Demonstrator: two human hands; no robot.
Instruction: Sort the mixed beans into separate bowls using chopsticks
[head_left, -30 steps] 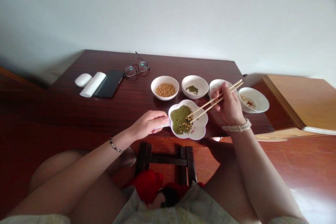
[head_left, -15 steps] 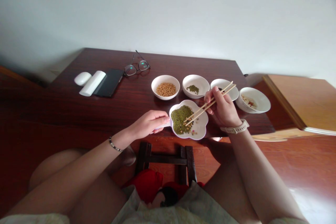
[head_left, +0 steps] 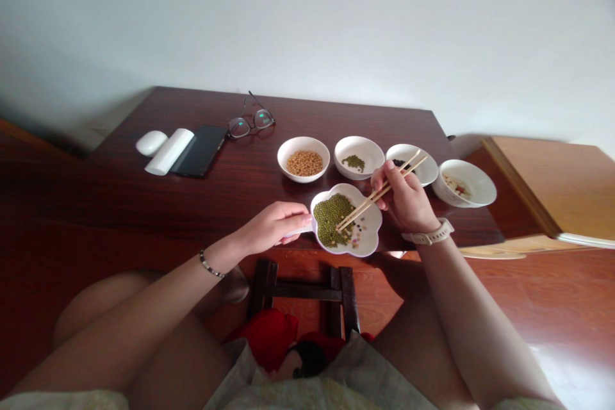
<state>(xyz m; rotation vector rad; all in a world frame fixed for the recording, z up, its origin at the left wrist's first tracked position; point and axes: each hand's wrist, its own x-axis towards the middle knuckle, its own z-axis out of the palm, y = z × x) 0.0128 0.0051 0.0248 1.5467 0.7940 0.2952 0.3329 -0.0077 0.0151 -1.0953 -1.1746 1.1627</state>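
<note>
My left hand (head_left: 281,223) is closed round the handle of a white flower-shaped dish (head_left: 369,214) at the table's front edge. Green mung beans (head_left: 330,218) fill the dish's left half, with darker and paler bits scattered to their right. A pair of wooden chopsticks (head_left: 371,198) is in my right hand (head_left: 406,198), their tips close together among the beans. Behind the dish stand a white bowl of yellow soybeans (head_left: 304,163) and a white bowl with a few mung beans (head_left: 354,163). Past my right hand, another bowl (head_left: 425,163) holds dark beans, partly hidden by my fingers.
At the far right of the row a white bowl (head_left: 475,182) contains pale and reddish pieces. Glasses (head_left: 250,123), a dark phone or tablet (head_left: 200,150), a white cylinder (head_left: 170,152) and a white rounded case (head_left: 151,143) lie on the left of the dark table (head_left: 202,106).
The chopsticks have shifted slightly, their tips drawing closer together in the beans. Some dark bits now show farther right in the dish. My left hand keeps its hold on the handle.
</note>
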